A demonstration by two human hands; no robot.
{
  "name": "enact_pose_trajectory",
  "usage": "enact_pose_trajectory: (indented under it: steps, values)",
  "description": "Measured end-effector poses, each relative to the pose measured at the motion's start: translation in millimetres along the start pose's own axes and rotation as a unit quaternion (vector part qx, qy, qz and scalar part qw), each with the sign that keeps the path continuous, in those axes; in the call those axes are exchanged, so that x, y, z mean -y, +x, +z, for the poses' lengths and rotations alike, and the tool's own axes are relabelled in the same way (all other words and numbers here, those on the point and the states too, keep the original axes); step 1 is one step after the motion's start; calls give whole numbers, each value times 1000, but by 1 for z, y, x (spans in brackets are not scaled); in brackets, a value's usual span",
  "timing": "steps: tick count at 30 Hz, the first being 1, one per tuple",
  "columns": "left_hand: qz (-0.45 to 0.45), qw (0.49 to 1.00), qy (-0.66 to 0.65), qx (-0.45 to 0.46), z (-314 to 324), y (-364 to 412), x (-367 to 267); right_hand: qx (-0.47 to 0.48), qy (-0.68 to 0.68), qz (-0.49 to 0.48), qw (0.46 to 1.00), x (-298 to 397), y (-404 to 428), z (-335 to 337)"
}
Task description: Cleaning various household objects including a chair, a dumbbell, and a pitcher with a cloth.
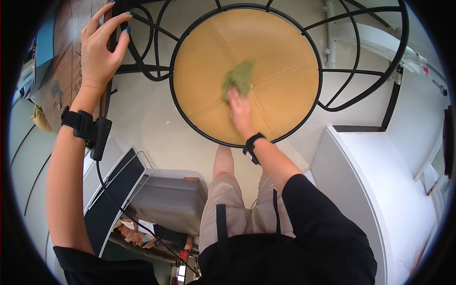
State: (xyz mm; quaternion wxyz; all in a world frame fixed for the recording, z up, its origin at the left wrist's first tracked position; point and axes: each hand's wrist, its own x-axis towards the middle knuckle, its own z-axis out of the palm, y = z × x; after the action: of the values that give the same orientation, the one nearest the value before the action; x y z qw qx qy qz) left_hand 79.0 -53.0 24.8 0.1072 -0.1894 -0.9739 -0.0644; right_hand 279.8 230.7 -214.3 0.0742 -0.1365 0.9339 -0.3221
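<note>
A round tan padded seat [285, 46] with stitched seams and a centre button lies before me, ringed by a black metal frame [357, 71]. On its middle my right hand [239, 107] presses a green cloth [240, 76]; cloth and fingers are slightly blurred. My left hand [103, 46] is raised at the upper left, fingers apart and holding nothing, its fingertips by the black metal bars beside a wooden table. Whether those fingertips touch the metal cannot be told. Black straps are on both wrists, and the left one carries a device with a cable.
A brown wooden table [66, 71] with dark markings stands at the left. Below it are a wire-framed black panel [114, 196] and a grey upholstered seat [167, 199]. Another person [142, 229] is at the lower left. A white partition [356, 178] stands at the right.
</note>
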Motion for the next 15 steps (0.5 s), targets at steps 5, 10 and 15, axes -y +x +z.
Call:
enact_pose_trajectory:
  steps: [5, 10, 15]
  values:
    - [11, 1000, -16, -11, 3, -2, 2, 233, 93, -111, 962, 18, -95, -10]
    - [-9, 1000, -22, 8, -9, 0, -6, -43, 73, 200, 976, -29, -18, -106]
    - [-17, 998, -48, -40, -7, 1, -7, -217, -27, 218, 951, -135, 133, -139]
